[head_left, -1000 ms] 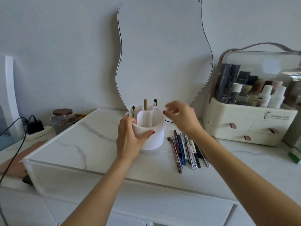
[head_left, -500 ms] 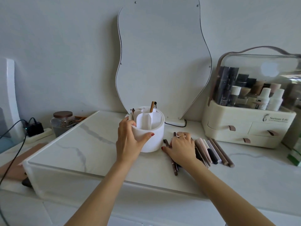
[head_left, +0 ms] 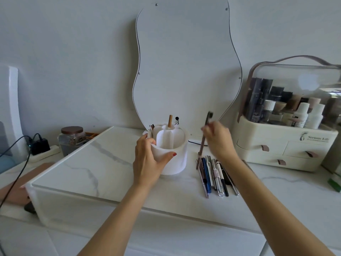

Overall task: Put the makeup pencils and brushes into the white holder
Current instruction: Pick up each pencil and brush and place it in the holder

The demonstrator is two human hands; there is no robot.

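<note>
The round white holder stands on the marble top, split into compartments, with a wooden-handled brush and a few small tools standing in it. My left hand grips the holder's left front wall. My right hand is raised to the right of the holder and pinches a brown makeup pencil held nearly upright, blurred by motion. Several makeup pencils and brushes lie in a row on the top below my right hand.
A wavy mirror leans on the wall behind the holder. A cream cosmetics organiser with drawers stands at the right. A glass jar and a plug with cables sit at the left. The marble top's front edge drops off.
My right hand went from above the holder down onto the row of pencils, then lifted up with the brown pencil. My left hand stayed on the holder.
</note>
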